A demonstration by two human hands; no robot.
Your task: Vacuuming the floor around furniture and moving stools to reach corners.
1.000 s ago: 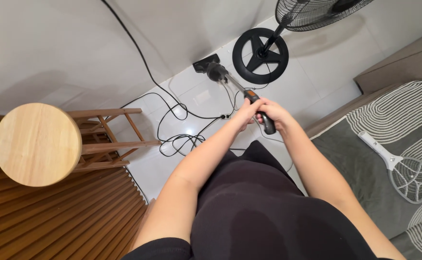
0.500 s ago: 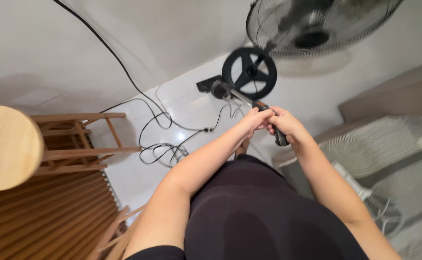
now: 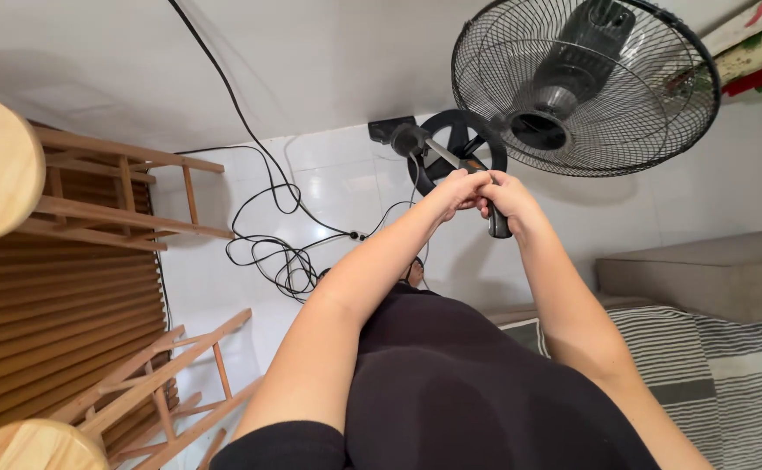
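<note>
both hands, left hand point(image 3: 456, 188) and right hand point(image 3: 507, 198), grip the vacuum handle point(image 3: 496, 224) (fan point(image 3: 585, 87) and cables point(image 3: 281, 252) nearby).

From the clasped hands, the black pedestal fan point(image 3: 585, 87) crowds one to two o'clock, with its round base point(image 3: 456, 144) right at twelve. Tangled black cables point(image 3: 281, 252) litter the white tiled floor point(image 3: 346, 187) at eight to nine o'clock, and wooden stools point(image 3: 67, 183) block farther left. Bare tile shows between cables and fan base, at about ten to eleven o'clock.

A slim black stick vacuum point(image 3: 433, 155) with an orange accent slants down to the white tiled floor, its head by the wall.
</note>
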